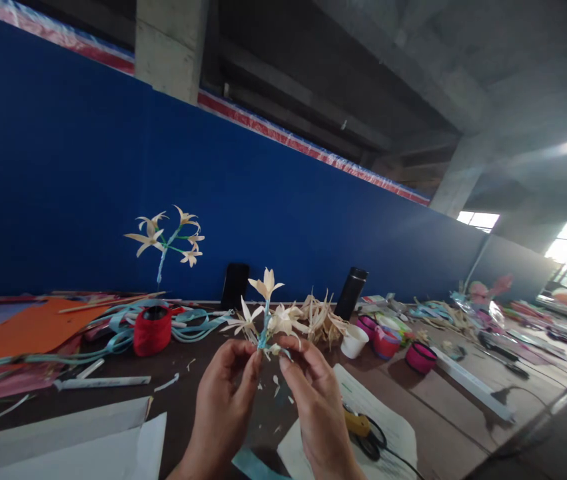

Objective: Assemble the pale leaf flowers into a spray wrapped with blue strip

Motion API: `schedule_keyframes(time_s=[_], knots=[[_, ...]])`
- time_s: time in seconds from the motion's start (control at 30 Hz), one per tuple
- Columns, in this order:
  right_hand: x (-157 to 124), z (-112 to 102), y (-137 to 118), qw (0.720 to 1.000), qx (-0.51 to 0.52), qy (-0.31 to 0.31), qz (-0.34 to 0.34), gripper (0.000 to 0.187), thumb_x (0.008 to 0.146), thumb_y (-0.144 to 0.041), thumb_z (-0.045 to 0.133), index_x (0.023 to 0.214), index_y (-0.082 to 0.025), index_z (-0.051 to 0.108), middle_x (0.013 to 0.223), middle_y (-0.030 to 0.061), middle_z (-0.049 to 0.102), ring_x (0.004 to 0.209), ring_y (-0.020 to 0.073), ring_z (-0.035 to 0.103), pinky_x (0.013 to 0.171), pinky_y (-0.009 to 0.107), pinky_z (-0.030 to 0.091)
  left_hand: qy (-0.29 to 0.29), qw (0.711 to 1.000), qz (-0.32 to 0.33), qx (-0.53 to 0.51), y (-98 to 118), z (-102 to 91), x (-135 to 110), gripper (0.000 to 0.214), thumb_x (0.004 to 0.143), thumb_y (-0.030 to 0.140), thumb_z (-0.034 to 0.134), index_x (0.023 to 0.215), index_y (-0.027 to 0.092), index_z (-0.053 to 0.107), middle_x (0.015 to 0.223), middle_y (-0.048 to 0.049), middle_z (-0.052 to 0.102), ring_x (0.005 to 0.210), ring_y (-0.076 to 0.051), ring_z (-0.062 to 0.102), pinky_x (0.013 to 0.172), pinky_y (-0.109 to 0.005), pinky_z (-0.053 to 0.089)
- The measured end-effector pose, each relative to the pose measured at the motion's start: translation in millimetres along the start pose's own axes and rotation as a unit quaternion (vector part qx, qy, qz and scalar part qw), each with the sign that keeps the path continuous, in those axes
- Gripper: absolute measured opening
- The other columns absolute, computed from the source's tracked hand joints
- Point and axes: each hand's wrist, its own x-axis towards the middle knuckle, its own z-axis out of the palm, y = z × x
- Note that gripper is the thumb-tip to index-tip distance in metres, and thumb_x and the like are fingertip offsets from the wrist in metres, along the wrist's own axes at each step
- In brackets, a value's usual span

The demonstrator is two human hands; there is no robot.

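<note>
A spray of cream handmade flowers (266,287) stands upright between my hands, its stem wrapped in light blue ribbon. My left hand (226,393) pinches the stem low down, between thumb and fingers. On the other side my right hand (313,393) is closed by the lower blossoms, pinching a thin pale blue ribbon end (287,351), partly hidden by the fingers. A finished-looking flower branch (160,247) with a blue-wrapped stem rises at the left behind a red roll (152,331). Dried cream petals (324,317) lie in a heap just behind my right hand.
Scissors (376,440) and a yellow-handled tool (356,422) lie on paper at right. Blue ribbon coils (193,327), orange sheets (28,330) and a white box (63,440) are at left. A phone (236,283), black flask (352,293) and white cup (354,341) stand behind.
</note>
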Motion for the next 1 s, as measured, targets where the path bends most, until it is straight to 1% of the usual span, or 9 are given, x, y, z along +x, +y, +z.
schedule_keyframes(time_s=[0.07,0.13,0.27,0.4,0.5,0.6,0.7,0.83,1.0], knots=[[-2,1,-2,1.0,0.026,-0.013,0.006,0.027,0.079,-0.028,0.061,0.104,-0.019,0.059,0.104,0.006,0.064,0.094,0.0199,0.058,0.079,0.028,0.045,0.0,1.0,-0.003,-0.014,1,0.5,0,0.014,0.079,0.032,0.055,0.086,0.02,0.052,0.076,0.0006,0.059,0.07,-0.013,0.057,0.065,-0.022,0.045],[-3,4,-2,0.999,0.041,-0.003,0.0,0.03,0.075,-0.029,0.065,0.102,-0.019,0.06,0.102,0.006,0.064,0.094,0.0202,0.058,0.08,0.029,0.046,0.0,0.999,-0.004,-0.034,2,1.1,-1,0.014,0.078,0.032,0.056,0.085,0.02,0.053,0.076,0.0006,0.059,0.07,-0.013,0.057,0.065,-0.022,0.046],[0,11,0,0.999,0.034,0.025,-0.021,0.022,0.074,-0.03,0.066,0.092,-0.018,0.064,0.094,0.005,0.064,0.089,0.0192,0.059,0.079,0.029,0.046,-0.002,0.999,-0.005,-0.041,1,1.7,0,0.014,0.076,0.031,0.058,0.084,0.02,0.054,0.077,0.0002,0.06,0.07,-0.013,0.058,0.066,-0.022,0.046],[1,12,3,0.999,0.03,0.021,-0.024,0.016,0.078,-0.029,0.062,0.089,-0.018,0.064,0.092,0.0043,0.064,0.085,0.0171,0.058,0.073,0.026,0.046,-0.001,0.999,-0.017,-0.046,1,1.9,1,0.015,0.077,0.032,0.058,0.085,0.02,0.054,0.074,0.0012,0.06,0.068,-0.012,0.056,0.065,-0.021,0.045],[-2,10,5,0.999,0.002,0.016,-0.038,0.015,0.08,-0.029,0.059,0.087,-0.017,0.065,0.089,0.0043,0.064,0.084,0.017,0.058,0.073,0.026,0.046,0.007,0.997,-0.031,-0.073,4,2.4,1,0.016,0.077,0.033,0.058,0.084,0.02,0.054,0.074,0.0017,0.06,0.068,-0.011,0.056,0.064,-0.02,0.045],[-4,8,6,0.994,-0.071,0.013,-0.076,0.013,0.08,-0.028,0.059,0.086,-0.019,0.066,0.09,0.004,0.063,0.085,0.0173,0.057,0.076,0.027,0.045,0.014,0.994,-0.043,-0.104,6,2.9,2,0.016,0.076,0.033,0.059,0.083,0.019,0.055,0.075,0.0013,0.062,0.069,-0.011,0.057,0.065,-0.019,0.046],[-7,7,7,0.979,-0.156,0.027,-0.129,0.01,0.081,-0.026,0.058,0.083,-0.021,0.066,0.091,0.0041,0.06,0.089,0.0178,0.056,0.079,0.029,0.045,0.012,0.992,-0.053,-0.117,5,3.1,3,0.017,0.075,0.033,0.061,0.083,0.019,0.055,0.074,0.0016,0.062,0.069,-0.011,0.057,0.065,-0.02,0.046],[-9,6,10,0.946,-0.248,0.045,-0.205,0.01,0.081,-0.021,0.057,0.084,-0.022,0.066,0.093,0.0048,0.059,0.091,0.0184,0.054,0.08,0.031,0.045,0.007,0.991,-0.061,-0.119,5,3.2,3,0.017,0.073,0.033,0.062,0.081,0.019,0.057,0.075,0.0015,0.063,0.07,-0.011,0.057,0.066,-0.02,0.046],[-9,6,13,0.912,-0.321,0.049,-0.252,0.012,0.083,-0.019,0.055,0.087,-0.023,0.065,0.093,0.0051,0.059,0.09,0.019,0.053,0.08,0.032,0.043,0.009,0.988,-0.081,-0.129,6,2.5,3,0.019,0.071,0.034,0.064,0.08,0.018,0.058,0.074,0.0014,0.063,0.068,-0.011,0.057,0.064,-0.019,0.045]])
